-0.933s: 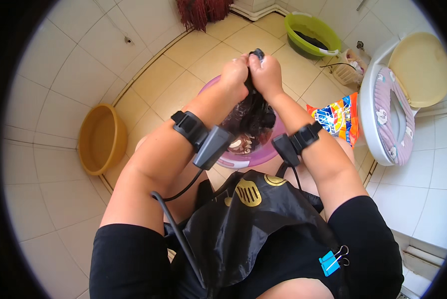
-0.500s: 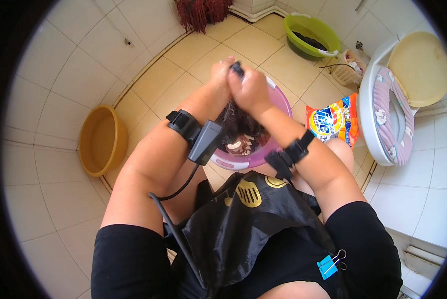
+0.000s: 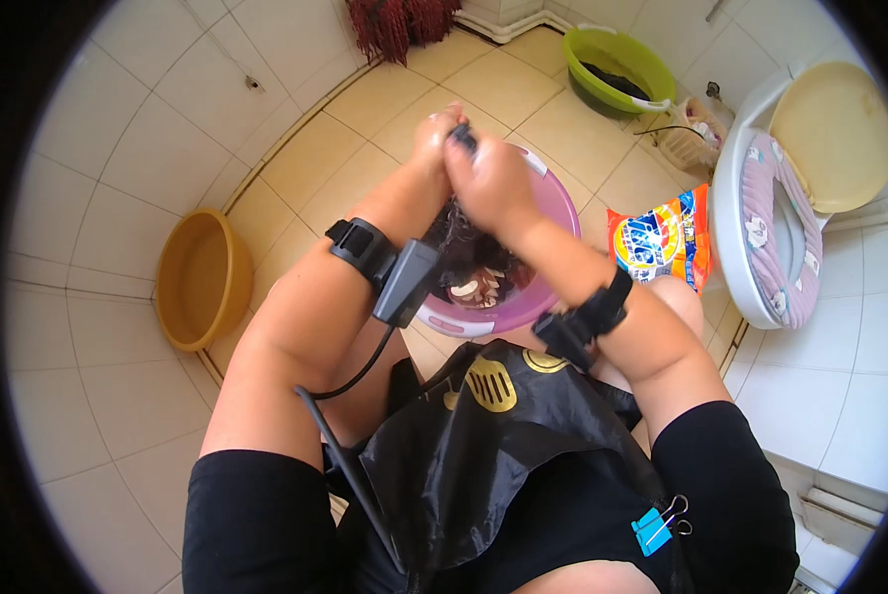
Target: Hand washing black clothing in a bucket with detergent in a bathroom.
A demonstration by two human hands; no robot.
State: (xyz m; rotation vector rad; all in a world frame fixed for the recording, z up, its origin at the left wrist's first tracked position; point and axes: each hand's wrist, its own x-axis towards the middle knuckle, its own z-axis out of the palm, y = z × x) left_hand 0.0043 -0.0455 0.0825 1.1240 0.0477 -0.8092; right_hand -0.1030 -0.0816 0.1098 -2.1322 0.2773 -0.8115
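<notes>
My left hand (image 3: 434,137) and my right hand (image 3: 491,180) are closed together over the pink basin (image 3: 560,203). Dark wet cloth (image 3: 463,139) pokes out at the top of the right fist, and the two hands press against each other around it. Below them, dark laundry (image 3: 462,243) with a patch of brown and cream pattern (image 3: 478,288) lies in the basin. Much of the cloth is hidden behind my fingers and wrists, so its exact garment kind does not show.
An orange-yellow basin (image 3: 204,282) stands left by the tiled wall. To the right are an orange detergent bag (image 3: 662,238) and a toilet with a padded seat cover (image 3: 761,218). Farther off sit a green basin (image 3: 652,69), a plastic basket (image 3: 690,148) and a dark red mop (image 3: 399,25).
My right hand has shifted slightly left and down, its forearm tilting with it. The left hand has moved a little up and left, and both still grip the cloth.
</notes>
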